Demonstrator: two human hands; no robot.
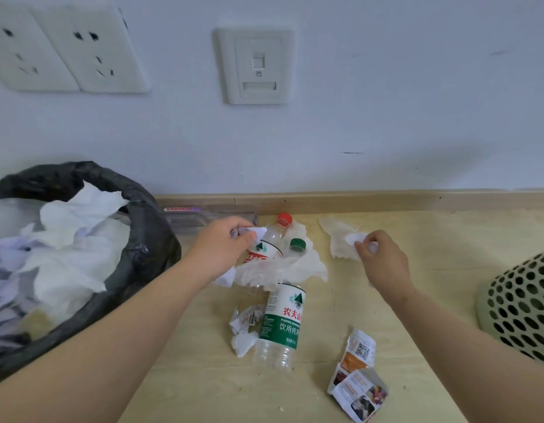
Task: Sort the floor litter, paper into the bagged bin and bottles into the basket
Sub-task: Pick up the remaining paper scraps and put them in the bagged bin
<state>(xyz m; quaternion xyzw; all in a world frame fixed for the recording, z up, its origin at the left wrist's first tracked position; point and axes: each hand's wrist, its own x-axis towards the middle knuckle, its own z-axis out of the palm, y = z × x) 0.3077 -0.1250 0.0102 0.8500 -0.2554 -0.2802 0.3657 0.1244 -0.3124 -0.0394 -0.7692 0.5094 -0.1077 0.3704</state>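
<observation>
My left hand (223,239) is closed on a small crumpled white paper (257,232), held just above a red-capped clear bottle (272,236). My right hand (379,257) pinches a white paper scrap (354,238) on a tissue sheet (337,236) lying on the floor. A green-labelled bottle (282,319) lies on its side in the middle, its green cap (297,244) poking above a crumpled tissue (298,265). The black-bagged bin (148,227) at the left holds several papers. A perforated basket (520,303) stands at the right edge.
Small paper wads (244,326) lie left of the green bottle. A crumpled printed leaflet (357,377) lies at the front right. A clear plastic tray (197,218) rests against the wooden skirting. The white wall with sockets rises close behind.
</observation>
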